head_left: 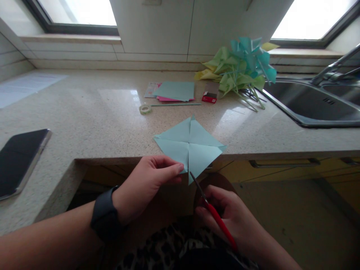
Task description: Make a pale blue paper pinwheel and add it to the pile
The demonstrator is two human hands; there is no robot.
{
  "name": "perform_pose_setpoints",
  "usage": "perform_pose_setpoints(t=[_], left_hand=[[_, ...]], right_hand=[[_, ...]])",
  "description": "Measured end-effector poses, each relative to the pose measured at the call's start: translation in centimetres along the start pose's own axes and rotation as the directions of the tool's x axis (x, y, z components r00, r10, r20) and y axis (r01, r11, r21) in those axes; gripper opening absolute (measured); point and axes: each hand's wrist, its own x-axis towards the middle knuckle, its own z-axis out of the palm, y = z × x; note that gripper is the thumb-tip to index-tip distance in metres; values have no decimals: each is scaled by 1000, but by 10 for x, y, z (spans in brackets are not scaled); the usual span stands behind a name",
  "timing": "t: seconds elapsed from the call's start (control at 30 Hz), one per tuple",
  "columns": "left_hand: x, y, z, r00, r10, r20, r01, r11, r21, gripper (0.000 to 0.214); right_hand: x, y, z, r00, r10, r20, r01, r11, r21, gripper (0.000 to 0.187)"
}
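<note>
A light blue paper square [191,146], creased along both diagonals, is held in the air in front of the counter edge. My left hand [146,183] pinches its lower left corner between thumb and fingers. A dark watch sits on that wrist. My right hand [233,219] is closed round red-handled scissors [213,213]. The scissor tips touch the paper's lowest corner.
A speckled stone counter [98,116] carries a dark phone [19,161] at left, a tape roll [144,108], a thin stick [177,104], a stack of coloured paper [174,91], a small red box [210,93] and a pile of paper pinwheels [242,69]. A steel sink [312,101] lies at right.
</note>
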Motion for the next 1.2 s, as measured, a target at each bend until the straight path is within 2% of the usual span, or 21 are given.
perform_pose_setpoints(t=[0.33, 0.93, 1.2], left_hand=[[-1, 1, 0, 1000, -1, -8, 2, 998, 58, 22], [-1, 4, 1, 999, 29, -26, -25, 987, 156, 21], [-1, 2, 1, 999, 41, -18, -38, 988, 151, 19]], right_hand=[[0, 0, 5, 1000, -5, 10, 6, 1000, -28, 19], [-2, 2, 9, 998, 19, 60, -20, 999, 31, 23], [-2, 0, 7, 997, 42, 61, -43, 999, 25, 25]])
